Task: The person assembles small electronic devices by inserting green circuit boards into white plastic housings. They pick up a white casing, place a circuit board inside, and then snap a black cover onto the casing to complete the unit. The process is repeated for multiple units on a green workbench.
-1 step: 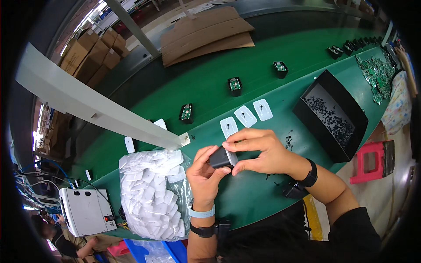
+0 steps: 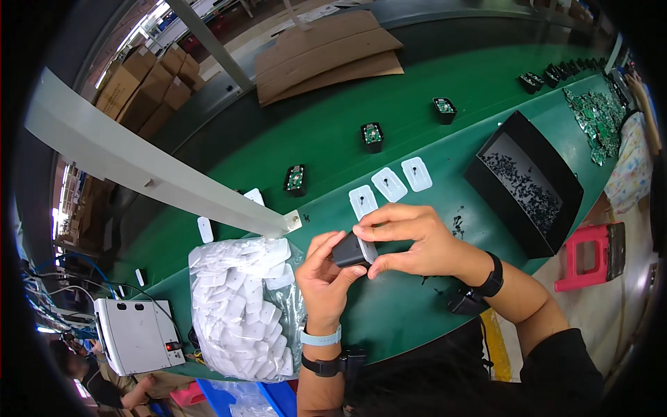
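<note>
Above the bench, my left hand (image 2: 325, 281) is closed round a small black plastic housing (image 2: 346, 253). My right hand (image 2: 420, 242) pinches a white cover (image 2: 368, 250) at the housing's right end, thumb below and fingers above. The cover sits against the housing; whether it is fully seated I cannot tell. Just beyond my hands lie three white covers (image 2: 389, 184), each with a small black part on it. To the left of my left hand, a clear plastic bag (image 2: 240, 306) is heaped with white covers.
A black box (image 2: 479, 177) of small black parts stands at right, near a pile of green circuit boards (image 2: 597, 125). Black housings with boards (image 2: 372, 137) stand on the green belt. A white metal post (image 2: 160, 170) crosses the left side; a white machine (image 2: 135, 333) sits beyond the bag.
</note>
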A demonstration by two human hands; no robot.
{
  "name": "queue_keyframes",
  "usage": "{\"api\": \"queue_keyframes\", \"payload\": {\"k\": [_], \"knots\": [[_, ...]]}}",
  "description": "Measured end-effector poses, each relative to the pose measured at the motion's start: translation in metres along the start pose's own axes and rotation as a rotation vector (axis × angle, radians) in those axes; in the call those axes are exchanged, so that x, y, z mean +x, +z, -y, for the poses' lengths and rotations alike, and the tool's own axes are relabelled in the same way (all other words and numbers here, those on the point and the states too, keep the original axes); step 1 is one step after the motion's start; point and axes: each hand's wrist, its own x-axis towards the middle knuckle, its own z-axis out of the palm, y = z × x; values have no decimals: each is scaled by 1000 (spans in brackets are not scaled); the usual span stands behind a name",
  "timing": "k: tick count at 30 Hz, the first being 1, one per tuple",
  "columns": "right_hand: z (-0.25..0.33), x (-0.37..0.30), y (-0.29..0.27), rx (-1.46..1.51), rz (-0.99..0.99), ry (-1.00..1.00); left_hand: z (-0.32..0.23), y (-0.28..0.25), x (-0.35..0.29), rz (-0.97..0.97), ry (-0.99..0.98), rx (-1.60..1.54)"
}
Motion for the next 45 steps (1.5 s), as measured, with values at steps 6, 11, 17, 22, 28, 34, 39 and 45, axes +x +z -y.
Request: {"api": "queue_keyframes", "payload": {"k": [6,11,17,22,28,34,39,45], "knots": [[-1,-3,4,-87,-38,19,4,9,-2,-123,-103,-19],[-10,-9,6,-81,-83,159,11,19,-2,-230,-242,-113],[0,-1,6,42,-45,321,12,14,-1,-162,-306,-242],[-17,-3,12,219,80,376,35,2,-4,-121,-137,255],[-39,59,11,222,61,451,16,15,2,-365,96,466],[-116,133,26,-462,245,474,8,14,1,-331,86,592],[-127,141,37,-700,212,364,12,10,-1,-377,91,669],[-96,129,34,-743,-18,207,6,6,-1,-465,75,1242]]}}
